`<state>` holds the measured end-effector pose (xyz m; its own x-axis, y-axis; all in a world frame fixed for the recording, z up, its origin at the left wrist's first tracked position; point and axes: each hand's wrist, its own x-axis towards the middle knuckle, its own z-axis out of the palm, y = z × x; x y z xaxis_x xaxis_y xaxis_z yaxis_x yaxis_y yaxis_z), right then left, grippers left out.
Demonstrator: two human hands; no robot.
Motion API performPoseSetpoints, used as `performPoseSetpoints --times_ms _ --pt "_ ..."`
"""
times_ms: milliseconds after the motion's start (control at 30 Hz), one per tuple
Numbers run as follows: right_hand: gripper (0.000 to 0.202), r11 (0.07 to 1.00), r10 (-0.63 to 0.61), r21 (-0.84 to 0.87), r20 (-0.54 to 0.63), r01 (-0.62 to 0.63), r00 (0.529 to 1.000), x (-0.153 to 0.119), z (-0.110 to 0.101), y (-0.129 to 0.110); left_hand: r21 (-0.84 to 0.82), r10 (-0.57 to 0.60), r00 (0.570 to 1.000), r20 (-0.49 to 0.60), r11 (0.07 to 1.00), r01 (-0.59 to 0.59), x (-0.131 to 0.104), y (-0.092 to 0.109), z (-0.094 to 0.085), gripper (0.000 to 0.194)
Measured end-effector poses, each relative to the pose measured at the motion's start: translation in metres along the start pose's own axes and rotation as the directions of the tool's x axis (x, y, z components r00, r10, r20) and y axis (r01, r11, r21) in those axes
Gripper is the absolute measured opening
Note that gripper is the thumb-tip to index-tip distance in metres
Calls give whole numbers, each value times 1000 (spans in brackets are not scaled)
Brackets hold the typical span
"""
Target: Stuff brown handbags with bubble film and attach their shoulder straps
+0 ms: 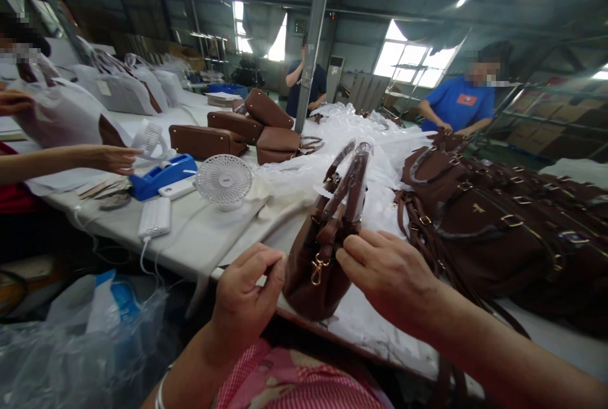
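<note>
A dark brown handbag (316,292) stands at the table's front edge, its upright handles wrapped in clear film and a gold clasp (317,268) hanging on its side. My left hand (251,285) is beside the bag's left side, fingers curled with thumb against forefinger; whatever is pinched there is too small to make out. On the bag's right side, my right hand (384,263) has its fingers bent against the upper part near the strap. What its fingertips hold is hidden.
Brown bags (479,206) are heaped on the right. A small white fan (224,180), a blue tape dispenser (164,176) and a power bank (154,218) lie left. Another person's arm (95,159) reaches in there. Two people stand behind white wrapping (351,124).
</note>
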<state>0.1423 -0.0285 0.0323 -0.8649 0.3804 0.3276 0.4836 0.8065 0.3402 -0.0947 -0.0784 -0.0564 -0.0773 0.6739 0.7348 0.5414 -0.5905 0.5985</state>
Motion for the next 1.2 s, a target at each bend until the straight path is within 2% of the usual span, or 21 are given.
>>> performPoseSetpoints --times_ms 67,100,167,200,233,300,367,400,433,533,733,1033,1200 --pt "15 993 38 113 -54 -32 998 -3 1 2 -10 55 998 -35 998 -56 4 6 1 17" --pt "16 974 71 219 -96 -48 993 -4 3 2 -44 41 998 -42 998 -43 6 9 3 18" --pt "16 862 185 502 -182 -70 966 -5 8 0 -176 -74 997 -25 982 69 8 17 8 14" --pt "14 756 271 650 -194 -83 943 -4 11 -3 -259 -168 986 14 952 166 9 22 11 11" --pt "12 611 364 784 -156 -109 918 -4 14 -6 -336 -267 961 71 901 275 10 26 14 11" --pt "12 241 501 951 48 -193 864 -3 21 -14 -442 -417 887 197 770 460 11 33 20 15" --pt "15 -87 530 961 269 -264 804 -1 27 -23 -468 -468 835 289 691 550 13 39 24 19" --pt "16 -188 534 942 335 -277 776 0 29 -26 -456 -463 832 306 695 555 15 41 25 21" --pt "17 -244 545 930 367 -276 754 0 31 -29 -426 -447 839 311 723 543 16 43 26 21" --pt "15 -284 582 922 385 -264 717 1 33 -33 -307 -389 871 299 825 474 20 46 27 17" --pt "18 -242 582 929 369 -280 725 -2 33 -30 -208 -299 919 257 911 355 19 47 28 17" --pt "23 -212 572 929 369 -302 732 -3 31 -32 -22 -300 929 215 950 312 18 55 27 18" --pt "23 -191 577 936 352 -297 737 -3 29 -33 5 -303 933 193 951 308 18 55 27 17"
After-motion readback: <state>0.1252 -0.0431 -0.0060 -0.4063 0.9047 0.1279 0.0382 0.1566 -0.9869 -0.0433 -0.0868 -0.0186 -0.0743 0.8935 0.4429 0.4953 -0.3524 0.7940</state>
